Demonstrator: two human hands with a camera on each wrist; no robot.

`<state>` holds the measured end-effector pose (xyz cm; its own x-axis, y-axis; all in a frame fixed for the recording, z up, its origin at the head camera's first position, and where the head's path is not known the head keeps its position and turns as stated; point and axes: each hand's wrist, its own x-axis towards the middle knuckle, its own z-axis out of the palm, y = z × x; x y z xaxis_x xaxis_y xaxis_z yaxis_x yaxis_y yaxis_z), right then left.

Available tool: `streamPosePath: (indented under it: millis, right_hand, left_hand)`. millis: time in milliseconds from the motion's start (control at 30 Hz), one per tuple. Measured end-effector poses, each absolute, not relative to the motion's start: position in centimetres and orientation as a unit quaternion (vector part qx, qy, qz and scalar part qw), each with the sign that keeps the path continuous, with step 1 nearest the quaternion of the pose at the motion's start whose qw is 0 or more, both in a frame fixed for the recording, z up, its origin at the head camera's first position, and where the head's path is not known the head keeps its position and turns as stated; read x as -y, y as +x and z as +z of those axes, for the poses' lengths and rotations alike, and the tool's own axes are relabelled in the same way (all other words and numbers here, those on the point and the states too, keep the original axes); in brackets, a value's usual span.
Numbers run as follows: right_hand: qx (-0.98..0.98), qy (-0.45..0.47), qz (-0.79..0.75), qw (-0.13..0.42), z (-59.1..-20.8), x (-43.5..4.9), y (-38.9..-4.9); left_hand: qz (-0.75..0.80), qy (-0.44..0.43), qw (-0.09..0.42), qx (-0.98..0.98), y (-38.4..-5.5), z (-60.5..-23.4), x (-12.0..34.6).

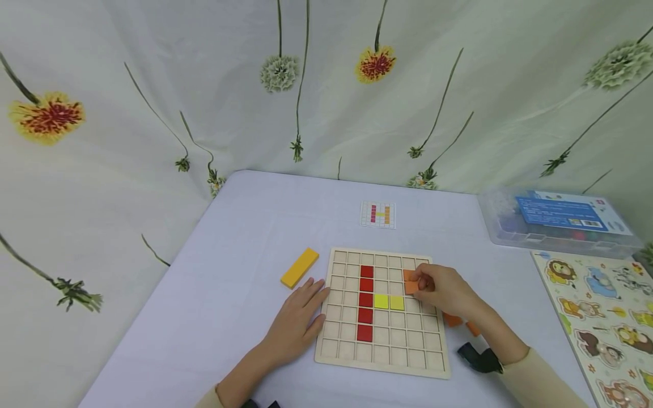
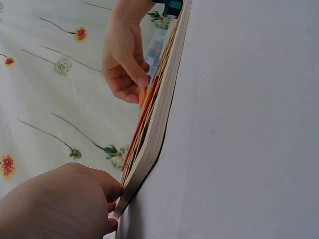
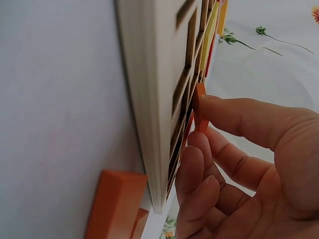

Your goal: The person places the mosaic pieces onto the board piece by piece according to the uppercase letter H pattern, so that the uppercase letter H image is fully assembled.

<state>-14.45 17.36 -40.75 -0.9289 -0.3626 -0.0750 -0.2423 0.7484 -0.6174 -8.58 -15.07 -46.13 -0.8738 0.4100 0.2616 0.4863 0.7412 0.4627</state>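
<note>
A wooden grid board (image 1: 347, 350) lies on the table with a column of red tiles (image 1: 365, 301) and two yellow tiles (image 1: 389, 302) in its cells. My right hand (image 1: 449, 290) is over the board's right side. Its thumb and finger pinch an orange tile (image 3: 201, 108) at the grid; another orange tile (image 1: 409, 275) sits just above it. My left hand (image 1: 295, 322) rests flat at the board's left edge, fingers extended and fingertips touching the rim. Loose orange tiles (image 1: 452, 320) lie beside the board's right edge, partly hidden by my right wrist.
A yellow bar-shaped stack (image 1: 300, 268) lies left of the board. Behind the board is a small pattern card (image 1: 378, 215) printed with a coloured H. At the right stand a clear plastic box (image 1: 561, 241) and an animal picture board (image 1: 602, 317). A flowered cloth hangs behind.
</note>
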Motion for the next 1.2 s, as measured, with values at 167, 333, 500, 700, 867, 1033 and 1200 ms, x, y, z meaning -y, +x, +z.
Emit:
streamPosePath:
  millis: [167,333,500,700,867,1033,1200]
  right_hand:
    - [-0.934,-0.163,-0.303,0.093,-40.9,-17.3,-14.5]
    - [-0.937,-0.167,-0.294,0.091,-40.8,-17.3,-14.5]
    - [-0.938,-0.159,-0.292,0.098,-40.6,-17.2,-14.4]
    - [-0.934,-0.147,-0.314,0.086,-39.6,-18.0,-13.9]
    - [-0.934,-0.149,-0.323,0.034,-38.7,-19.4,-13.4]
    - [-0.935,-0.141,-0.325,-0.019,-38.5,-21.2,-12.8]
    - [-0.929,-0.138,-0.339,-0.043,-39.2,-23.3,-12.6]
  left_hand:
    - [-0.268,-0.240,0.067,0.931,-8.7,-46.1,15.0]
    - [-0.265,-0.239,0.067,0.932,-8.7,-46.1,15.0]
    - [-0.265,-0.235,0.062,0.933,-8.6,-46.0,14.9]
    - [-0.257,-0.234,0.062,0.936,-8.5,-45.9,14.8]
    - [-0.254,-0.235,0.071,0.935,-8.4,-45.8,14.7]
    - [-0.258,-0.237,0.082,0.933,-8.3,-45.9,14.8]
    - [-0.264,-0.233,0.076,0.933,-8.5,-46.0,14.9]
